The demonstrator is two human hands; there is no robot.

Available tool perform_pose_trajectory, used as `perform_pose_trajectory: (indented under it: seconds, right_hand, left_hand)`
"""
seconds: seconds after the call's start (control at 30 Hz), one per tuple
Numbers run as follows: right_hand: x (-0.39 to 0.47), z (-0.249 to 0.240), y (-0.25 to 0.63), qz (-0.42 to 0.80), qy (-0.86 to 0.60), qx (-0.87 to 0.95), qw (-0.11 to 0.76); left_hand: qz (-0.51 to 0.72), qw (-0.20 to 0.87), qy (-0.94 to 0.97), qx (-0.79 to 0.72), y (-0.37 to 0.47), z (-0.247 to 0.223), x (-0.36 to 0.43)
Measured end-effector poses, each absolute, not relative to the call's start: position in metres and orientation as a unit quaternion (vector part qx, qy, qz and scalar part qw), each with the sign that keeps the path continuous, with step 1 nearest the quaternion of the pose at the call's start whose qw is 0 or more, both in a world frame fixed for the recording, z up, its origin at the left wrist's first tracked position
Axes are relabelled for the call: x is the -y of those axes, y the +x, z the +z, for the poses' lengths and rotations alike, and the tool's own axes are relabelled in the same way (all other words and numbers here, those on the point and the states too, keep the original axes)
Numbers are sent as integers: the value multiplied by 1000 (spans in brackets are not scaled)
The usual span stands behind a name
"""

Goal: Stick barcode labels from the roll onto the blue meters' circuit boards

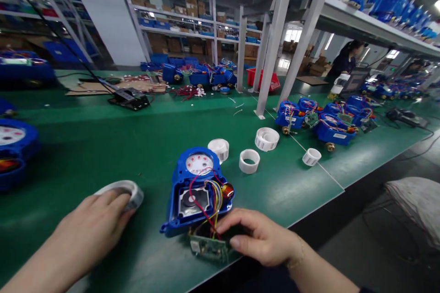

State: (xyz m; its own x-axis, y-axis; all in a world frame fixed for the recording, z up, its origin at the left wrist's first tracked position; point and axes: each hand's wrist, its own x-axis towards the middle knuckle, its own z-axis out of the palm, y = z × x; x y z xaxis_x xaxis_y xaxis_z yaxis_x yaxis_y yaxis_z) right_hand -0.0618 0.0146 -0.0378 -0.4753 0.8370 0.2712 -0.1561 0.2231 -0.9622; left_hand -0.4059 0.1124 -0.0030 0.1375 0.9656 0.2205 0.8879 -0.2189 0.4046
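Observation:
At the left, my left hand [94, 222] is closed around a white tape roll [135, 194], its fingers inside the ring. In front of me a blue meter housing [177, 187] lies open, with a round white dial at its far end and a brass fitting on its right side. Red, yellow and other wires run from it to a green circuit board [208, 247] tilted at the housing's near edge. My right hand [259, 238] holds the board's right end between thumb and fingers, close to the wires. The fingertips are partly hidden.
Several white label rolls [250, 161] lie beyond the housing. More blue housings [333, 132] stand at the right and at the left edge. A metal shelf post [275, 46] rises from the green bench [137, 137]. A person [343, 62] is in the far right background.

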Motion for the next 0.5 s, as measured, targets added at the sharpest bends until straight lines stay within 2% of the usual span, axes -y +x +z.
perform_pose_trajectory:
  seconds: [0.13,0.27,0.3,0.33,0.4,0.43,0.5]
  right_hand:
    - [-23,-44,-60,534,-293,627,485]
    - [-33,-48,-67,524,-298,610,514]
    - [-35,-47,-70,517,-297,616,515]
    - [-37,-44,-73,510,-296,624,512]
    - [-40,-36,-79,492,-290,651,501]
    - [-43,-31,-80,481,-285,668,491]
    - [-51,-21,-80,451,-282,705,468]
  left_hand:
    - [146,-3,752,-643,-396,3,-107]
    - [222,-92,706,-667,-375,7,-79]
    - [269,-64,695,-664,-366,9,-71]
    - [337,18,680,-651,-356,11,-63]
    - [420,281,602,-618,-336,15,-53]
    - [433,374,555,-604,-327,16,-49]
    - [439,441,501,-602,-316,15,-46]
